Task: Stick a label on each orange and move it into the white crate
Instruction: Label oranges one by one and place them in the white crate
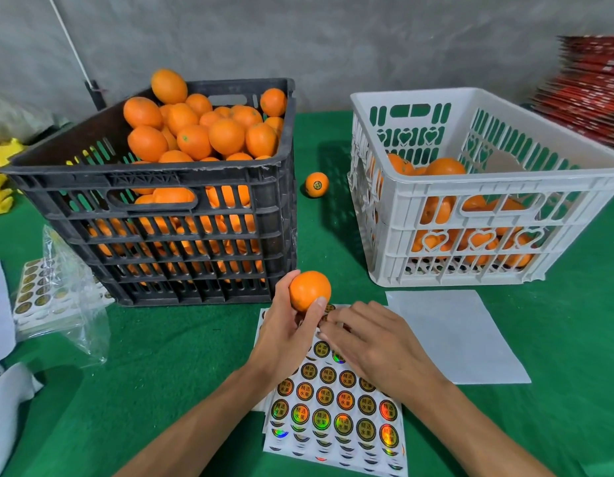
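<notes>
Both forearms are bare right up to the bottom edge of the view, with no sleeve or cuff showing behind either wrist. The left hand point(284, 333) and the right hand point(371, 342) are ungloved. Short, unpainted nails show at the left fingertips point(321, 302).

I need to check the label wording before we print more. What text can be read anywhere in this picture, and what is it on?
"精选水果": on the round holographic stickers of the sticker sheet under the hands.
Label on the loose orange between the crates: too small to read.
Stickers in the plastic bag at left: too blurred to read.
Red stack at far right: print blurred, unreadable.
Black crate and white crate: no text visible.
</notes>
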Demonstrator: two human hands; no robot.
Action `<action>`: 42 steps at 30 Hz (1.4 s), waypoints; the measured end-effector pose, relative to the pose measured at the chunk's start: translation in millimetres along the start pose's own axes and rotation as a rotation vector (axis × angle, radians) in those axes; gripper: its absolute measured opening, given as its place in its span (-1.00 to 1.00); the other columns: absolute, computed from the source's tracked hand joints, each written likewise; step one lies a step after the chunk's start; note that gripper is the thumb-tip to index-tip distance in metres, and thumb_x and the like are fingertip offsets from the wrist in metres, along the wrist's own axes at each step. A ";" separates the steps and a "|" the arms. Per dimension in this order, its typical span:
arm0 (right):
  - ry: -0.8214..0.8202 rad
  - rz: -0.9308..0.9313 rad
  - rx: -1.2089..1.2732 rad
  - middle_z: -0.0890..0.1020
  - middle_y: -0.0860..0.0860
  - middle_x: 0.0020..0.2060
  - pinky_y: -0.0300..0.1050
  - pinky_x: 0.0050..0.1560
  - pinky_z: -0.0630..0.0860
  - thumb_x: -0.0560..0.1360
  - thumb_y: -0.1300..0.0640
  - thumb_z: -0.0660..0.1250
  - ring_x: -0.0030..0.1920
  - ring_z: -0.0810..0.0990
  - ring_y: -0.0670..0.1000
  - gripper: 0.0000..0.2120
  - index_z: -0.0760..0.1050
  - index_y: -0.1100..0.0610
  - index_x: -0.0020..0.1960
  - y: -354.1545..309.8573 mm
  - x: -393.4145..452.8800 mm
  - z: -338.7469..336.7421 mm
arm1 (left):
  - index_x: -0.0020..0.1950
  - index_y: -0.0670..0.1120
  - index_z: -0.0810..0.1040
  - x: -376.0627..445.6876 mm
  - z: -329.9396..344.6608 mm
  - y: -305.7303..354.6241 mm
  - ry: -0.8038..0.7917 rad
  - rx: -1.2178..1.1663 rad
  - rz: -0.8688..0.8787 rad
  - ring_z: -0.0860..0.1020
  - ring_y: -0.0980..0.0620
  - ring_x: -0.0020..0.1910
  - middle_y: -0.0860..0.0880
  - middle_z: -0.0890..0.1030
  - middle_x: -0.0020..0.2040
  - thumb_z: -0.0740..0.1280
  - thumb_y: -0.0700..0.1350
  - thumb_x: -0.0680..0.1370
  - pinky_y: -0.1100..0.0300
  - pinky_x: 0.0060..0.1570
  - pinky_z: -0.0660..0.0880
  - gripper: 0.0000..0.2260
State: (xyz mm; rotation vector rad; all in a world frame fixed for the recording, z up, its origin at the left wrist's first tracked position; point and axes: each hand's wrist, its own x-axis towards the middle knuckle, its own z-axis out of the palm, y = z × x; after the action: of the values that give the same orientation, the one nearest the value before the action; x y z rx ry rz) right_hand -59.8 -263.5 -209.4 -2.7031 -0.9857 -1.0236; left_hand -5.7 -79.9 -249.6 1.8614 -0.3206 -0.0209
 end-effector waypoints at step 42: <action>0.189 0.762 0.795 0.41 -0.27 0.46 -0.03 0.39 0.45 0.70 -0.07 0.23 0.44 0.44 -0.06 -0.73 0.63 -0.14 0.32 -3.7 2.2 -4.5 | 0.38 0.07 0.37 -6.7 12.4 47.9 0.037 -0.299 0.117 0.61 -0.08 0.06 -0.12 0.51 0.24 0.45 0.14 0.54 0.09 -0.02 0.60 -0.51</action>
State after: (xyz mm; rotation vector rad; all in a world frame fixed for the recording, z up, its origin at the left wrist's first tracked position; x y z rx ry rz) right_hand -63.3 -260.8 -205.1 -1.9655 -0.1823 -0.5411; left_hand -24.4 -103.0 -209.5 1.5432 -0.3788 0.0431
